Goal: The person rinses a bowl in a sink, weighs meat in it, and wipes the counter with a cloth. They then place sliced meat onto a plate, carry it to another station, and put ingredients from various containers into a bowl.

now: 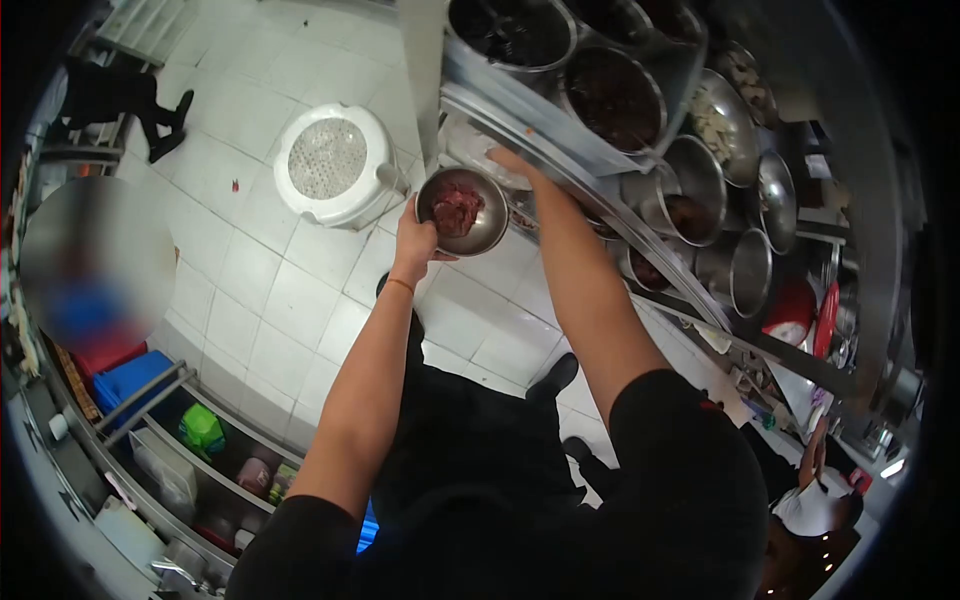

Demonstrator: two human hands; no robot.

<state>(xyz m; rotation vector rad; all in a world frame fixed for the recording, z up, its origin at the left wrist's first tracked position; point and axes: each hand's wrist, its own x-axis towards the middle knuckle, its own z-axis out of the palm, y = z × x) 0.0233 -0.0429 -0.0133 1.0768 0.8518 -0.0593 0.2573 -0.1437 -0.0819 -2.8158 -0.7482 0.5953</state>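
My left hand point(418, 240) grips the rim and side of a metal bowl point(492, 228), the thumb toward its inside edge. Pieces of raw red meat point(455, 208) lie in the bowl. My right hand point(515, 165) reaches to a clear plastic bag or cover point(470, 147) below the counter edge, touching or very near it. Its fingers are mostly hidden, so their grip does not show.
Metal pots point(612, 98) with dark contents stand in a steel tray at the upper right, with several metal bowls point(722, 125) beyond. A white stool point(330, 165) is on the tiled floor. Another person point(815, 505) is at lower right; dark-clothed legs point(150, 110) show at upper left.
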